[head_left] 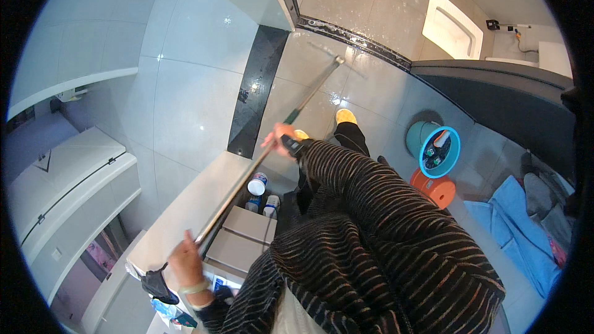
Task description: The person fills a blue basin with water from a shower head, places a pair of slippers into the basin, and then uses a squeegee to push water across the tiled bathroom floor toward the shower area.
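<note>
Both of my hands are closed round a long-handled floor squeegee point(314, 91). At the lower end of the handle is my left hand point(186, 265), with a band on its wrist. My right hand point(284, 138) grips farther up, just below a green section; a dark watch sits on that wrist. The squeegee's thin crossbar rests on the wet grey tiled floor point(303, 74), close to a dark door sill point(352, 40). Below my right hand, the handle passes over the pale edge of a counter point(204, 192).
A teal bucket point(423, 142) with bottles in it stands by an orange stool point(432, 188) on the right. Blue cloths point(520, 229) lie beyond. Several containers and grey boxes point(238, 244) sit beside the counter. Past the sill is a wet floor with a white squat toilet point(451, 28).
</note>
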A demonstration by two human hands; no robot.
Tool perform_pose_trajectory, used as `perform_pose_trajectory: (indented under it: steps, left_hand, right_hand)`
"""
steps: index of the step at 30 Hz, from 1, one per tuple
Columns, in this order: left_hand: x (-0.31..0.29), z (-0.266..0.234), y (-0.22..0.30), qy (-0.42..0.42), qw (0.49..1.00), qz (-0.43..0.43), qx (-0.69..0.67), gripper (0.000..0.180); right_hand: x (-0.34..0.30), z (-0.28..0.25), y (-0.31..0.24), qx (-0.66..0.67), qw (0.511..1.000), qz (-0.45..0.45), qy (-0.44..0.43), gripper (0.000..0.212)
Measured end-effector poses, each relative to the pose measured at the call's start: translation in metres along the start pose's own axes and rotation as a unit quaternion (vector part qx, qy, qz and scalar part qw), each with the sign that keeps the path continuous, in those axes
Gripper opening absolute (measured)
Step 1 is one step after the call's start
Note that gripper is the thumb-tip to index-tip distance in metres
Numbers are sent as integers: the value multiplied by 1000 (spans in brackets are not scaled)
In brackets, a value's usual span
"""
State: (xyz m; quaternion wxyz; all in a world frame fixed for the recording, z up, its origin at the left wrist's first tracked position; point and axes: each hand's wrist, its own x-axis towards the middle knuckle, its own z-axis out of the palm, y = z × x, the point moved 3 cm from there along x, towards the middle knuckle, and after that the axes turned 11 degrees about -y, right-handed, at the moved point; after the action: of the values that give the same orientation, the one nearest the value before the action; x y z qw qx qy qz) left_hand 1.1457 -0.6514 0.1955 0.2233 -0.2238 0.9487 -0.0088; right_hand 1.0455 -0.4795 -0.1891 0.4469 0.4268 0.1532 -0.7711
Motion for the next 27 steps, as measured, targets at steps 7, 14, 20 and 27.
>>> perform_pose_trajectory:
  steps: [7,14,20,27]
  left_hand:
    - [-1,44,50,11,997,65,-27,43]
    - [-42,-1,8,71,996,-3,48,44]
    - [-45,-1,-3,94,993,-18,69,42]
    - [20,44,30,132,982,110,76,38]
  right_hand:
    - [7,-60,-67,-12,996,-77,40,13]
    - [-12,-9,10,-20,998,53,0,13]
    - [3,14,35,45,996,67,-30,11]
    - [40,-13,-60,98,993,-54,-47,16]
